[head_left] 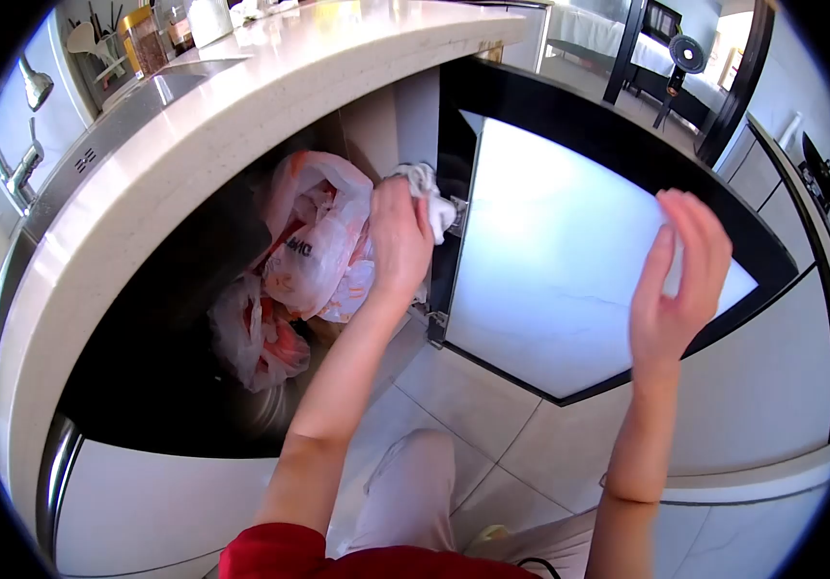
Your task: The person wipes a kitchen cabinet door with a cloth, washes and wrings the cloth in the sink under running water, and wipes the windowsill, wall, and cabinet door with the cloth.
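Observation:
My left hand (401, 236) is closed on a crumpled white and grey cloth (425, 188), at the hinge side of the open cabinet. Just left of that hand, plastic bags (314, 246) with orange-red and dark print hang or lie inside the dark cabinet. Lower down is another thin bag (259, 338) with red in it. My right hand (680, 280) is raised in front of the open cabinet door (550, 261), fingers apart and slightly curved, holding nothing. Whether it touches the door's pale inner panel, I cannot tell.
Above the cabinet curves a pale countertop (183, 125) with jars (145, 43) and a sink edge (96, 145). A faucet (24, 174) is at the far left. My knee (415, 473) is over the tiled floor (468, 400). A fan (687, 55) stands in the background.

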Action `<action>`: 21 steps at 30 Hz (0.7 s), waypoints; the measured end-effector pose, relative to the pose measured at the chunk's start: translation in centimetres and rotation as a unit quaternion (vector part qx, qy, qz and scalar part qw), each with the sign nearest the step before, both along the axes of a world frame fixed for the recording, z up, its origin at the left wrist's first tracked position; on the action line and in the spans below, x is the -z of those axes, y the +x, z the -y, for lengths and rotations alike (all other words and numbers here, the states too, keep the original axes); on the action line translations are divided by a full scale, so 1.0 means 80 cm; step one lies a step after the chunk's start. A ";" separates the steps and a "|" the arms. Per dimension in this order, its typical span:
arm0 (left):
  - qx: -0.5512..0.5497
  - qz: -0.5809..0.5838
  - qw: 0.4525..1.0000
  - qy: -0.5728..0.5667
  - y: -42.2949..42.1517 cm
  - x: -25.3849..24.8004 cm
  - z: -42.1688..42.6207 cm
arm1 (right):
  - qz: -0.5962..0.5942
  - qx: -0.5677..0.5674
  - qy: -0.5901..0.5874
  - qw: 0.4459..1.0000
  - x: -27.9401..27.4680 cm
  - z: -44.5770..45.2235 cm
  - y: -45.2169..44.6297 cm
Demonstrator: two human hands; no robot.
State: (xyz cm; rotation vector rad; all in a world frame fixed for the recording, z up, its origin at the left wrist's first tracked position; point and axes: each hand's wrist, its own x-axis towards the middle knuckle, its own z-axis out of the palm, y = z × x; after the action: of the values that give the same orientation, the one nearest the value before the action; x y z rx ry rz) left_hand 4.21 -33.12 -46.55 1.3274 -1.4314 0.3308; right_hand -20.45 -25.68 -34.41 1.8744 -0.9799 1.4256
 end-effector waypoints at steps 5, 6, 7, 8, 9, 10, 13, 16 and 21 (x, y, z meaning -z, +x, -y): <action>-0.068 -0.036 0.997 0.025 0.000 -0.023 0.017 | -0.064 0.096 0.002 0.993 -0.039 0.021 -0.039; -0.083 -0.042 0.995 0.026 -0.003 -0.023 0.016 | -0.072 0.101 0.001 0.992 -0.040 0.021 -0.040; -0.098 -0.049 0.994 0.029 -0.005 -0.021 0.014 | -0.082 0.105 0.002 0.991 -0.042 0.020 -0.039; -0.106 -0.037 0.993 0.036 -0.007 -0.018 0.010 | -0.080 0.103 0.001 0.991 -0.044 0.018 -0.038; -0.108 -0.035 0.993 0.032 -0.014 -0.017 0.001 | -0.090 0.130 -0.014 0.987 -0.046 0.014 -0.035; -0.074 -0.022 0.997 0.030 -0.021 -0.015 -0.009 | -0.098 0.158 -0.030 0.982 -0.048 0.012 -0.034; -0.030 -0.025 0.999 0.026 -0.027 -0.011 -0.019 | -0.066 0.111 0.000 0.992 -0.040 0.023 -0.037; 0.021 -0.121 0.990 0.073 -0.033 -0.002 -0.032 | -0.032 0.118 0.030 0.992 -0.041 0.025 -0.029; 0.190 -0.240 0.942 0.138 -0.097 0.061 -0.077 | -0.026 0.134 0.010 0.991 -0.042 0.033 -0.027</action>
State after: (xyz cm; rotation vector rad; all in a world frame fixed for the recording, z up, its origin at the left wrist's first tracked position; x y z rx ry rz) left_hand -3.51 -26.94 -51.47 1.2060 -1.3007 -0.4403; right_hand -22.63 -28.29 -31.01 1.7097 -1.1737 1.2070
